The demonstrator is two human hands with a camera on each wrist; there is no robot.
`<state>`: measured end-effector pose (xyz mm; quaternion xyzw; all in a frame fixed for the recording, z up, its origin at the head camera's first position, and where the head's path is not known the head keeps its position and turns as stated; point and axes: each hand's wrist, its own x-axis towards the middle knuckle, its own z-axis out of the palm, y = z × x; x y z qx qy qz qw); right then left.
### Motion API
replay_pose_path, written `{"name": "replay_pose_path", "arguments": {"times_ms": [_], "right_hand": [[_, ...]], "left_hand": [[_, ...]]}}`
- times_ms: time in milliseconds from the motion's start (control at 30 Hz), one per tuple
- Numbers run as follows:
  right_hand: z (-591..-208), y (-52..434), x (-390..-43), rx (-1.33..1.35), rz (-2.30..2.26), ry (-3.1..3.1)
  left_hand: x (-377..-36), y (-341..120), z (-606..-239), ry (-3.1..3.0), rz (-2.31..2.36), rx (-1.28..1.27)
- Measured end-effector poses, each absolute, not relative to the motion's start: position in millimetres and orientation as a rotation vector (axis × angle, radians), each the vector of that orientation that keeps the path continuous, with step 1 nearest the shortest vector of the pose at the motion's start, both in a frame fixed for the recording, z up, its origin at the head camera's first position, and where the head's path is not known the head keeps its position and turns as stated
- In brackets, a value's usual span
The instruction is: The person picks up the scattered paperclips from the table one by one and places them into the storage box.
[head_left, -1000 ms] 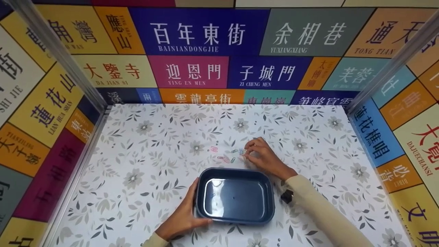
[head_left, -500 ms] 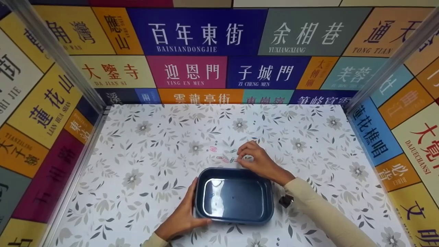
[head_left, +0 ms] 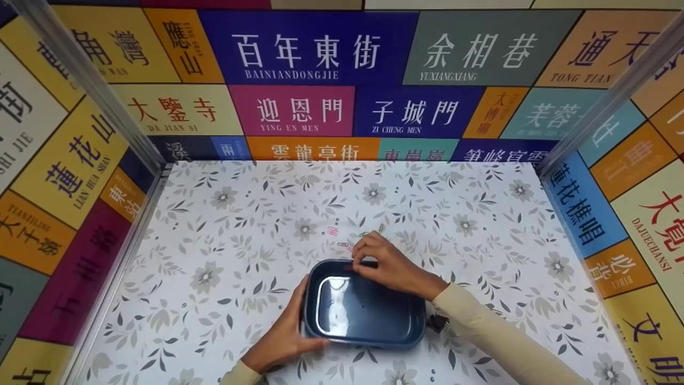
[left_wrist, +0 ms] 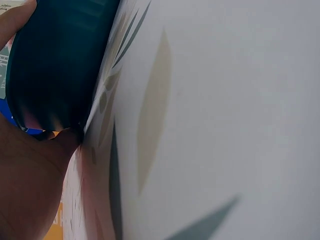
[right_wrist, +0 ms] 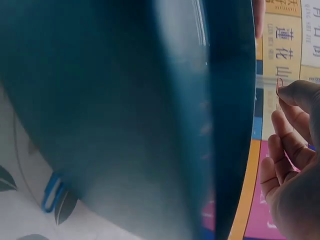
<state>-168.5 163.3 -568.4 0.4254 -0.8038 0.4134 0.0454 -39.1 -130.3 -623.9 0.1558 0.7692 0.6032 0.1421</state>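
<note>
Pinching what looks like a small red wire paper clip [right_wrist: 278,86] over the far rim of the dark blue rectangular plastic tray [head_left: 368,334], our right hand [head_left: 387,266] could fumble it onto the floral tabletop [head_left: 214,256] while our left hand [head_left: 283,337] grips the tray's near-left corner.

Staged recording booth: sign-papered walls [head_left: 299,59], floral tabletop [head_left: 214,224]

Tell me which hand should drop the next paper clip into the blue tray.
The right hand. It hovers over the far rim of the blue tray, pinching a red paper clip, with the loose clips just beyond. The left hand is busy holding the tray's near-left side.
</note>
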Motion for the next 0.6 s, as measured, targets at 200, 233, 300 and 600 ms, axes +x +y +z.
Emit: {"name": "replay_pose_path", "arguments": {"times_ms": [200, 233, 300, 600], "right_hand": [[-564.9, 155.1, -160.3, 1.384, 1.244, -2.424], [-564.1, 153.8, -159.3, 1.403, 1.24, -2.418], [-562.5, 151.5, -157.2, 1.435, 1.236, -2.418], [-557.7, 141.4, -149.0, 1.473, 1.227, -2.499]], "left_hand": [[-39.0, -131.8, -625.0, 2.228, 1.733, 0.47], [-39.0, -131.8, -625.2, 2.228, 1.735, 0.473], [-38.8, -131.7, -625.2, 2.233, 1.732, 0.478], [-38.3, -130.9, -624.7, 2.25, 1.712, 0.478]]}}
